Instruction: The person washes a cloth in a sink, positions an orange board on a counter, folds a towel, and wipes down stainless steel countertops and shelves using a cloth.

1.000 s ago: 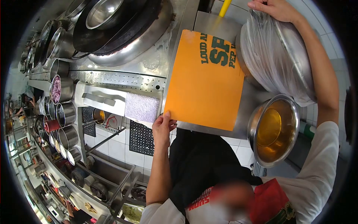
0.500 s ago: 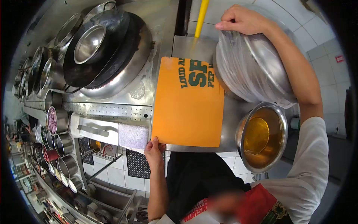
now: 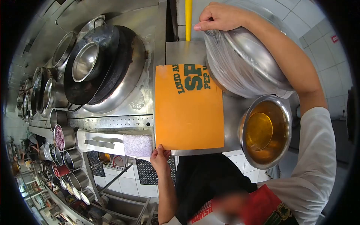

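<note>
My left hand (image 3: 160,158) pinches the lower left corner of an orange sheet (image 3: 189,116) with dark green lettering, which lies flat on a steel counter (image 3: 231,120). At the upper right, my right hand (image 3: 221,17) is closed on the edge of a clear plastic bag (image 3: 232,63). The bag is around a large metal bowl (image 3: 258,56) beside the sheet. Near the counter's right side is a steel bowl of amber liquid (image 3: 265,131).
Left of the sheet, a dark wok (image 3: 108,75) holds a small steel bowl (image 3: 85,62). A folded pale cloth (image 3: 138,145) lies near my left hand. Several metal pots (image 3: 64,137) line the left. A yellow handle (image 3: 188,20) stands behind the counter.
The view has shifted, so the counter and its objects sit differently in the frame. Both hands keep their holds on the sheet and the bag.
</note>
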{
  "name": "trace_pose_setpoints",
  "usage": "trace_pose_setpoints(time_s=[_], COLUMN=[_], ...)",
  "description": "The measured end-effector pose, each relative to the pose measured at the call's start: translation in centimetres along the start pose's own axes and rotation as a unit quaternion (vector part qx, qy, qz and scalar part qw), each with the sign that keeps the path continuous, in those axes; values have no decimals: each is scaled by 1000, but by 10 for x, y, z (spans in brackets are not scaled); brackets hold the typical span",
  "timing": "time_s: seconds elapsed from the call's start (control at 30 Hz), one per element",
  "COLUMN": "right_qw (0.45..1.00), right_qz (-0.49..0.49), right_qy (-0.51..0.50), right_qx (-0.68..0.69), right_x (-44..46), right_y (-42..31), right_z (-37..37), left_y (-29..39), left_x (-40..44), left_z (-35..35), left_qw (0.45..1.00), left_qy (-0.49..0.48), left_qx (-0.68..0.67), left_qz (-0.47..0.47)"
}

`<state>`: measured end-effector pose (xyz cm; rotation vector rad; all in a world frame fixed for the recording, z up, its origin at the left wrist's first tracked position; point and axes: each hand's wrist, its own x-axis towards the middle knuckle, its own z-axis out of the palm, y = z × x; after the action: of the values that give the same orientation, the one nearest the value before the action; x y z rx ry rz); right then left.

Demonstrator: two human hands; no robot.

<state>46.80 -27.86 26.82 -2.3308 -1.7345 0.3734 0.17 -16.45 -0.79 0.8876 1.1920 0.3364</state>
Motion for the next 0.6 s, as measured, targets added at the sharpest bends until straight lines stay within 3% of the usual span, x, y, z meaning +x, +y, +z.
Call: trace_pose_setpoints(time_s=[0.17, 0.23, 0.3, 0.37, 0.47, 0.6], right_qw=[998, 982, 974, 988, 999, 999], right_qz=[20, -103, -145, -110, 23, 7], right_qy=[51, 159, 173, 98, 37, 11], right_qx=[-35, -16, -20, -37, -22, -44], right_x=[-11, -14, -16, -14, -11, -7], right_y=[-15, -12, -6, -1, -7, -11], right_z=[-18, -3, 6, 6, 3, 2], left_y=[0, -3, -1, 3, 4, 3], left_x=[1, 3, 0, 2, -2, -1], left_z=[-4, -5, -6, -1, 0, 1], left_qw=[1000, 1000, 999, 998, 994, 990], left_qy=[-1, -22, -29, -33, -16, -43], left_qx=[12, -14, -33, -55, -95, -126], left_qz=[-1, 10, -4, -18, -50, -54])
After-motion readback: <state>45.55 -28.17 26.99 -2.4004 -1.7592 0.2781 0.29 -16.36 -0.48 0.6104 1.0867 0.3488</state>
